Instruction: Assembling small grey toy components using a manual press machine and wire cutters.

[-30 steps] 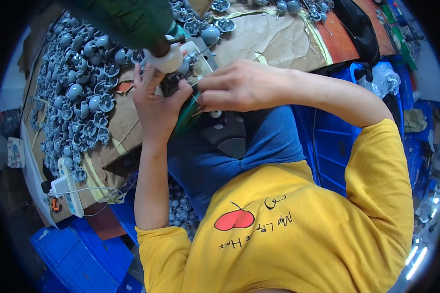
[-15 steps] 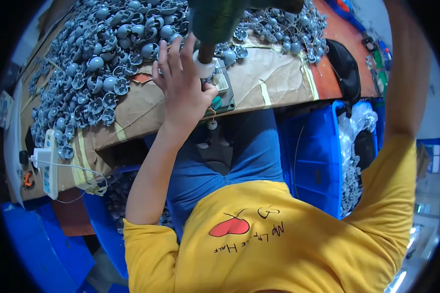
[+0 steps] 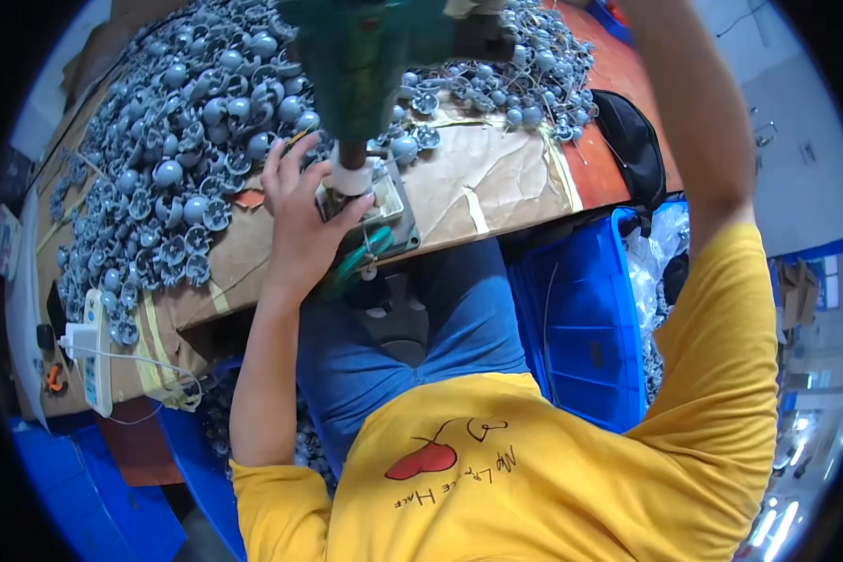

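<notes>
My left hand [image 3: 300,220] rests on the cardboard-covered table [image 3: 496,178], cupped around a small metal fixture plate [image 3: 389,201]. A green press [image 3: 365,56] comes down over the plate, and its white round tip [image 3: 351,178] sits between my thumb and fingers. I cannot make out what lies under the tip. My right arm [image 3: 693,122] reaches straight up and leaves the top of the picture, so the hand itself is hidden. A big heap of grey round parts [image 3: 178,140] lies just left of my left hand.
More grey parts [image 3: 525,84] lie behind the press. A black bag [image 3: 632,140] sits at the table's right end above a blue crate [image 3: 581,318]. A white power strip [image 3: 94,351] lies at the near left edge. A green-handled tool [image 3: 356,262] lies by the fixture.
My right hand has left the fixture and risen out of the top of the view. My left hand stays at the plate. The press now stands more in the middle.
</notes>
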The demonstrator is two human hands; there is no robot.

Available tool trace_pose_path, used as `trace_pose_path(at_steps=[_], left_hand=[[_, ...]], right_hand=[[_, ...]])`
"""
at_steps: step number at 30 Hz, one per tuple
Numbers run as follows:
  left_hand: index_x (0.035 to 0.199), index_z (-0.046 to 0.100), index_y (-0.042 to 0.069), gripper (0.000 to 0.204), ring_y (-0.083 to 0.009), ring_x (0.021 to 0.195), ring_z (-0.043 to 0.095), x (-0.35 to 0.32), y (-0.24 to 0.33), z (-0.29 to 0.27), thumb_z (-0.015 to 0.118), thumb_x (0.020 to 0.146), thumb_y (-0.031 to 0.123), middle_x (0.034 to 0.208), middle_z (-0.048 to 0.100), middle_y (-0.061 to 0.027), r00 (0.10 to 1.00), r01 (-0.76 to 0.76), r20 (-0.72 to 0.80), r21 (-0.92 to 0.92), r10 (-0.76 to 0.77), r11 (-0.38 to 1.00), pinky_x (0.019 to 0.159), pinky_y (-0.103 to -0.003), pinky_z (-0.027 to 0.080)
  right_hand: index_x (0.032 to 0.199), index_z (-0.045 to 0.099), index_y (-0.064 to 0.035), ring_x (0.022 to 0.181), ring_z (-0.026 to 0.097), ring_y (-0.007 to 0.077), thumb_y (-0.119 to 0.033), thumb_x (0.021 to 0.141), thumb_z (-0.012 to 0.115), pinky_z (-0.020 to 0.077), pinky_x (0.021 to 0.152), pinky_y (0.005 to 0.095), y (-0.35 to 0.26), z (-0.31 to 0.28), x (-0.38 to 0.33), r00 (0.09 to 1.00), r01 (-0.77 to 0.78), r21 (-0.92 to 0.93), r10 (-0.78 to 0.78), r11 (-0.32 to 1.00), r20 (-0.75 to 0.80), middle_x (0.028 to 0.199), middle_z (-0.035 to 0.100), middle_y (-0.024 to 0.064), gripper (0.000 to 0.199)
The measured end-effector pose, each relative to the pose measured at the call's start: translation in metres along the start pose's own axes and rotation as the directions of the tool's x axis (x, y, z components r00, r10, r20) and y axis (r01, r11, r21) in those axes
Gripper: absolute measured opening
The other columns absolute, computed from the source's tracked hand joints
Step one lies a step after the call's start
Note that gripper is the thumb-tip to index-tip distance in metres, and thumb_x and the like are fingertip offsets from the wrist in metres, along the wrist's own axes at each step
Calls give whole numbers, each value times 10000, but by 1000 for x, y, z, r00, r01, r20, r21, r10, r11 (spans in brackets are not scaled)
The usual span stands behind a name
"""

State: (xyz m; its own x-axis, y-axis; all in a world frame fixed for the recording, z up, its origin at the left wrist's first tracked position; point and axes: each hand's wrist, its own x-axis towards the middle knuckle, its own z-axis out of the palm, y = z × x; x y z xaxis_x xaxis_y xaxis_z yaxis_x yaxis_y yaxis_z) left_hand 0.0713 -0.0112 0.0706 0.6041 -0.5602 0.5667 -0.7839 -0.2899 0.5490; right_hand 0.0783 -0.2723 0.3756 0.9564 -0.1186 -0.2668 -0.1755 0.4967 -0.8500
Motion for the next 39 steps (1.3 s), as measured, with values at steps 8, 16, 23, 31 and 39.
trace_pose_path(at_steps=[8, 16, 23, 31, 39], left_hand=[[1054, 607, 31, 533, -280, 847, 659, -93, 12, -167, 822, 569, 89, 900, 674, -122, 459, 460, 759, 242, -462, 854, 797, -325, 501], [1095, 581, 59, 339, -332, 1003, 572, -6, -16, -43, 641, 763, 21, 1108, 565, -140, 977, -20, 213, 205, -25, 978, 836, -389, 473], [1075, 568, 38, 322, -336, 1000, 558, 22, -58, -16, 565, 766, -49, 1034, 576, -149, 988, 102, 114, -22, -99, 995, 861, -399, 458], [1071, 533, 81, 380, -318, 908, 583, 51, -71, -25, 656, 718, 11, 933, 607, -131, 943, -163, 330, 342, 45, 925, 764, -419, 471], [1026, 552, 62, 380, -312, 880, 584, 43, -82, 10, 728, 689, 58, 924, 556, -111, 982, -181, 3, 258, 187, 949, 783, -404, 481]], right_hand=[[893, 639, -27, 719, 627, 181, -227, 871, 591, 490, 602, 287, 98, -145, 49, 961, 52, -991, -275, 125, 16, 814, 636, 84, 207], [745, 611, 48, 806, 644, 389, 1, 695, 589, 539, 670, 431, 210, -263, 67, 809, 103, -723, -365, -683, 460, 794, 639, 238, 72], [804, 651, -40, 755, 654, 293, -72, 700, 666, 510, 654, 373, 150, -238, 20, 906, 106, -945, -361, -310, 220, 788, 661, 139, 110], [897, 678, -51, 696, 613, 143, -166, 702, 742, 501, 640, 282, 172, -217, 24, 997, -67, -881, 0, -468, -76, 769, 648, 40, 235], [899, 600, -41, 733, 605, 116, -97, 852, 683, 497, 629, 246, 111, -183, -33, 690, 657, -593, -688, 465, 224, 835, 609, 28, 110]])
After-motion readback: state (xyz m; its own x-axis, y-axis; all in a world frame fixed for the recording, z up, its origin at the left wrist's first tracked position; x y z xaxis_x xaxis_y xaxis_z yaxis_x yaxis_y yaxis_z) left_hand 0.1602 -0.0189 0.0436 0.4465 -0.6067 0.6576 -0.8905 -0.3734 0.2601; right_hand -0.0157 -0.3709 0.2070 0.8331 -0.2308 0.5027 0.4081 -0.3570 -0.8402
